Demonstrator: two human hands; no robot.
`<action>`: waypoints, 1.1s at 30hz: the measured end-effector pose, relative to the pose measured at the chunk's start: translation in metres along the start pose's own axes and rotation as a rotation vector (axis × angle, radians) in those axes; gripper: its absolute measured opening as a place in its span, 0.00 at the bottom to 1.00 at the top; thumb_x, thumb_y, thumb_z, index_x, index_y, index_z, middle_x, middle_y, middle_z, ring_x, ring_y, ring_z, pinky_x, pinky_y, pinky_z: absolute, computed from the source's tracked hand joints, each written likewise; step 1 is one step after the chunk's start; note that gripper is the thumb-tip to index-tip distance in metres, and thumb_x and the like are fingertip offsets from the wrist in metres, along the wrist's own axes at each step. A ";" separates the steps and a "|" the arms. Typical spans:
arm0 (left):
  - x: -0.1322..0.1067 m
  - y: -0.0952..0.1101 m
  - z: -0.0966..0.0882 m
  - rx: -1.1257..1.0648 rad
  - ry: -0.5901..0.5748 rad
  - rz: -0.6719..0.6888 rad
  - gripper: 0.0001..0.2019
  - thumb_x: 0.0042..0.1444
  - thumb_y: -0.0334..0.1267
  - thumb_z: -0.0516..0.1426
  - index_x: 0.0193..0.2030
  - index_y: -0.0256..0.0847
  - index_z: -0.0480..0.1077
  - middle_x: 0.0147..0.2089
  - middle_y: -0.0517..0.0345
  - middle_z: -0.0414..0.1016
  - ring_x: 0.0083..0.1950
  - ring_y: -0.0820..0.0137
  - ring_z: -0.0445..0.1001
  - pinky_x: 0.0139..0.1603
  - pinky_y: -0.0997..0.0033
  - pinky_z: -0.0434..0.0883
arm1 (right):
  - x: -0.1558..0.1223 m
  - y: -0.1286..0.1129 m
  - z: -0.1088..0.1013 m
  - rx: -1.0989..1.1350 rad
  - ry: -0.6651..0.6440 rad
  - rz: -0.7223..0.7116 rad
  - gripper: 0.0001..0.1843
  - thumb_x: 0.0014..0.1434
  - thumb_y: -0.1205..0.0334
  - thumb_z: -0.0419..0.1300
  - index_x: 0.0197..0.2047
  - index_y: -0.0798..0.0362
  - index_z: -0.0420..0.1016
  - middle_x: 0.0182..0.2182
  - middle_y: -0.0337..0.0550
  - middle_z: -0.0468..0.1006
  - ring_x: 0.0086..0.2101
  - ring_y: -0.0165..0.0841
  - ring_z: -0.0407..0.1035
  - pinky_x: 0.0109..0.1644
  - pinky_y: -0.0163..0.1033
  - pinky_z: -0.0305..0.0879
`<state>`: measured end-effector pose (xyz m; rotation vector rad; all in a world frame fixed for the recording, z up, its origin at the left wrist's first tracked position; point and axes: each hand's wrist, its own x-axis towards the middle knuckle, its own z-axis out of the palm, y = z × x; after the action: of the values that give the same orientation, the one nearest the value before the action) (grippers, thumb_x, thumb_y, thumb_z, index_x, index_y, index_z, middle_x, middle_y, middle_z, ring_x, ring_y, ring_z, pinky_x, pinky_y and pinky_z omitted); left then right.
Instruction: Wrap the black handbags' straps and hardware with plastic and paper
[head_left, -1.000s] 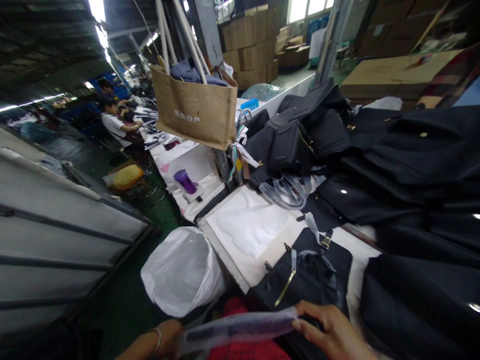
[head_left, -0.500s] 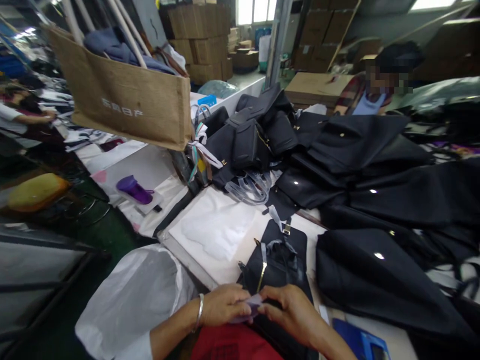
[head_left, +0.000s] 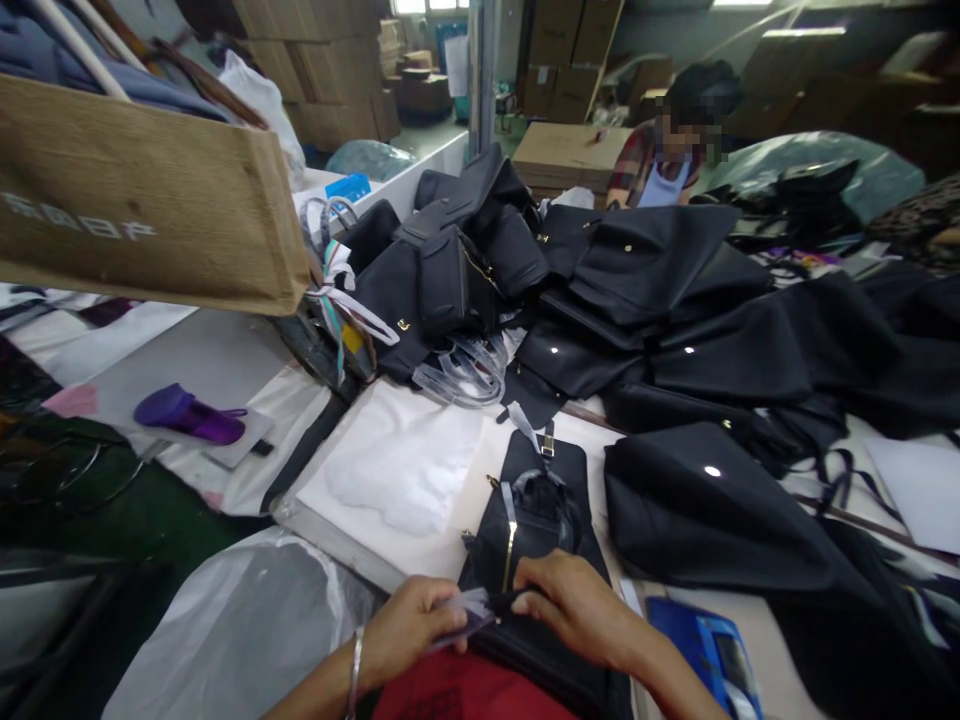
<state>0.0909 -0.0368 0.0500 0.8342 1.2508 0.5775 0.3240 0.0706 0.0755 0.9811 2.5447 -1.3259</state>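
I have the table (head_left: 769,630) across the view, a heap of black bags (head_left: 739,345) covering its far and right parts. A translucent white sack (head_left: 232,620) stands near left. One black backpack (head_left: 534,540) lies at near centre. Over its near end, my left hand (head_left: 409,620) pinches clear film (head_left: 469,615) and my right hand (head_left: 574,605) grips a dark strip (head_left: 501,602) at the film's right end.
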 end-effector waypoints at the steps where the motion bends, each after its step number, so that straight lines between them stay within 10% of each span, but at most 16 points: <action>1: 0.002 -0.002 0.000 -0.040 -0.009 -0.013 0.13 0.54 0.44 0.58 0.29 0.35 0.76 0.26 0.58 0.76 0.24 0.75 0.62 0.27 0.76 0.54 | 0.002 -0.001 0.000 0.006 -0.003 -0.008 0.06 0.63 0.58 0.55 0.37 0.47 0.72 0.33 0.35 0.78 0.36 0.32 0.69 0.40 0.34 0.54; 7: 0.019 -0.014 0.001 -0.266 0.024 -0.081 0.14 0.43 0.44 0.66 0.29 0.36 0.72 0.25 0.57 0.78 0.22 0.74 0.65 0.25 0.77 0.55 | 0.008 -0.001 0.001 -0.025 -0.007 -0.011 0.05 0.63 0.62 0.55 0.36 0.49 0.72 0.32 0.34 0.78 0.37 0.30 0.71 0.43 0.34 0.53; 17: 0.019 -0.007 0.031 -0.182 0.168 -0.022 0.16 0.51 0.48 0.61 0.27 0.36 0.69 0.23 0.60 0.73 0.24 0.74 0.64 0.26 0.75 0.55 | 0.008 -0.002 0.012 -0.078 -0.013 -0.109 0.06 0.61 0.58 0.57 0.39 0.49 0.71 0.34 0.39 0.79 0.38 0.34 0.71 0.41 0.35 0.56; 33: 0.019 -0.004 0.068 -0.038 0.327 -0.092 0.20 0.50 0.55 0.59 0.24 0.38 0.65 0.21 0.61 0.70 0.23 0.73 0.61 0.26 0.75 0.54 | -0.011 0.038 0.006 -0.146 0.085 -0.297 0.08 0.59 0.61 0.57 0.43 0.50 0.71 0.36 0.41 0.79 0.42 0.35 0.70 0.63 0.46 0.43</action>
<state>0.1613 -0.0400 0.0425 0.6636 1.5616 0.6795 0.3536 0.0764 0.0497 0.6664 2.8935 -1.1592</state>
